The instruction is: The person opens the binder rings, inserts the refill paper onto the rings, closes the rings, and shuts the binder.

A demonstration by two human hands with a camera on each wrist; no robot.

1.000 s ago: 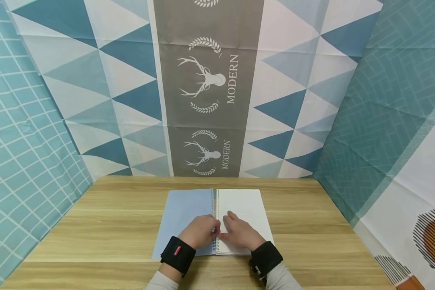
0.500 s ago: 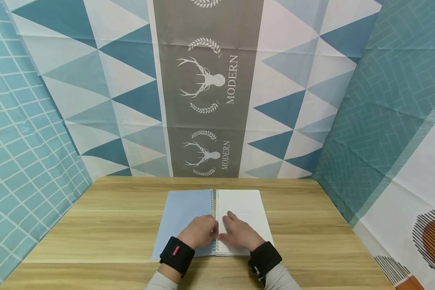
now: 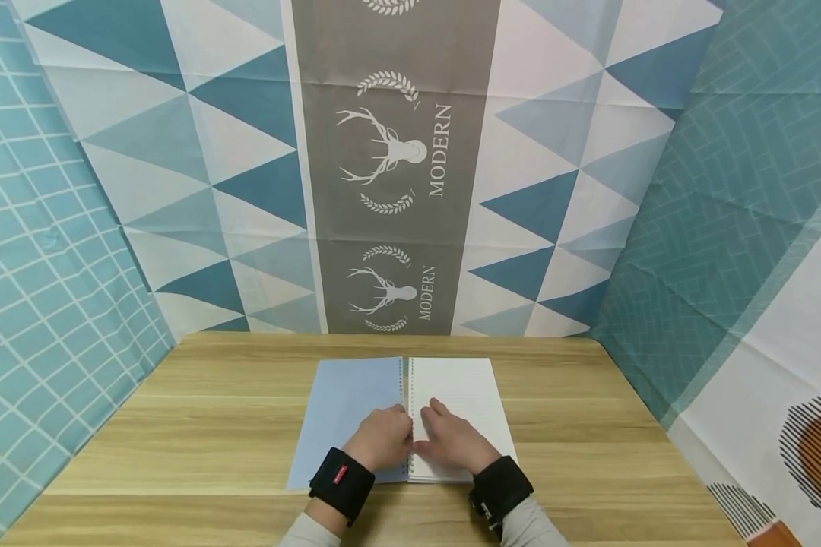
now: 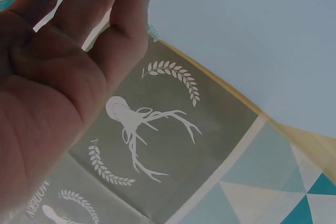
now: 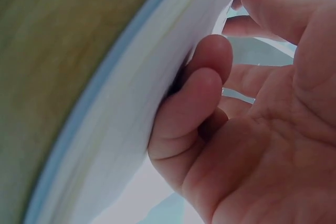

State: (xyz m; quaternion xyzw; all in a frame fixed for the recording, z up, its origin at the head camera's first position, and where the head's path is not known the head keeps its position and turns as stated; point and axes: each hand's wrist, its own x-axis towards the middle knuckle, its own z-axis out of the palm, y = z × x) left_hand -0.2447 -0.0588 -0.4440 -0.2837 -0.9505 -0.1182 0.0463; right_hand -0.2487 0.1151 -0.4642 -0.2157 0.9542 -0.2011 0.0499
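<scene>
A spiral notebook [image 3: 451, 380] lies spread on the table, lined white page on the right. Its pale blue cover [image 3: 356, 380] lies to the left, with punched holes along the inner edge. My left hand [image 3: 381, 437] is over the binding, fingertips together as if pinching the spiral coil; what exactly they pinch is partly hidden. Teal loops of the coil [image 4: 153, 32] show beyond the fingers in the left wrist view. My right hand [image 3: 454, 442] rests on the white pages [image 5: 131, 103], its last fingers bent against the paper and its thumb [image 5: 273, 9] reaching toward the binding.
The notebook lies near the front middle of a wooden table [image 3: 212, 425]. A patterned cloth [image 3: 390, 190] with deer heads hangs behind the table. Tiled-pattern cloths line the left and right sides. Both wrists wear black bands.
My left hand has turned slightly at the wrist, and its wristband has shifted a little right. The right hand and the notebook stay as they were.
</scene>
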